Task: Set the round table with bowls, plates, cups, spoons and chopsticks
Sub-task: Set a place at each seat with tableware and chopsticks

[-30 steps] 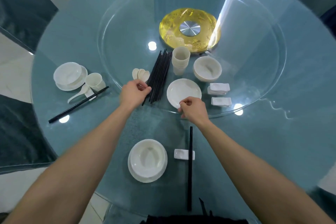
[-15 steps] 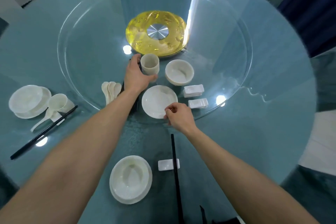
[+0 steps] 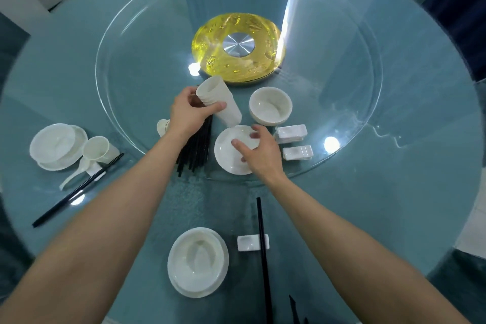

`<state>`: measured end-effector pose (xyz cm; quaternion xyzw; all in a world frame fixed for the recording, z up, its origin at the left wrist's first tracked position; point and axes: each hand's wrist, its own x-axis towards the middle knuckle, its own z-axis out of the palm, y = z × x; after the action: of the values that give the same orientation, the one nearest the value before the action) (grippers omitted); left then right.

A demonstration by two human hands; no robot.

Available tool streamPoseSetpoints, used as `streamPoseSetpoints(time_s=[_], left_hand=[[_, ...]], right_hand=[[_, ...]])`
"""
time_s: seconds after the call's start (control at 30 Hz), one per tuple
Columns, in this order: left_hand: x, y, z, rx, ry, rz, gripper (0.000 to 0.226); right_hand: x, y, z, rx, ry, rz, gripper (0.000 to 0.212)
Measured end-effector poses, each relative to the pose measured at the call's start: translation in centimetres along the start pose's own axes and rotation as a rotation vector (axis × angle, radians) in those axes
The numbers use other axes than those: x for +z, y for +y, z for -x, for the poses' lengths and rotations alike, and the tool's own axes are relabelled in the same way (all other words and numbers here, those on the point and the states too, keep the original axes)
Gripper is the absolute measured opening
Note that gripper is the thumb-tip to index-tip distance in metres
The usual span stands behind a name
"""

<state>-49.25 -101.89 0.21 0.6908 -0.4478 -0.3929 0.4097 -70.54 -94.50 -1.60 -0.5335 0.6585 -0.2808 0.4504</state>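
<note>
The left grip (image 3: 188, 113) curls round a tilted stack of white tapered cups (image 3: 231, 114), held above the round glass turntable (image 3: 147, 66); the right grip (image 3: 259, 155) hovers spread and empty beside it. Tugging 1 stuck cup could spill several onto the white round plates (image 3: 224, 159).

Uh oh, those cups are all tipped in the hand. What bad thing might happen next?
The left hand holds the stack of cups tilted, so a loose cup might slide out and crack on the plate or the glass turntable below. The right hand is open near the stack; a clumsy pull might bump the bowl beside it.
</note>
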Motion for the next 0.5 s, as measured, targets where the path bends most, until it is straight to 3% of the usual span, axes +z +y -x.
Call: streamPoseSetpoints(time_s=[0.1,0.27,0.5], left_hand=[[-0.8,0.1,1.3,-0.032,-0.125,0.11,0.082],[-0.9,0.0,2.9,-0.064,-0.172,0.162,0.078],[-1.3,0.8,2.4,-0.076,-0.107,0.259,0.075]], right_hand=[[0.5,-1.3,-0.6,-0.05,-0.017,-0.082,0.094],[0.6,-1.7,-0.4,-0.142,-0.051,-0.127,0.05],[-0.5,-0.3,0.3,-0.079,-0.021,-0.114,0.049]])
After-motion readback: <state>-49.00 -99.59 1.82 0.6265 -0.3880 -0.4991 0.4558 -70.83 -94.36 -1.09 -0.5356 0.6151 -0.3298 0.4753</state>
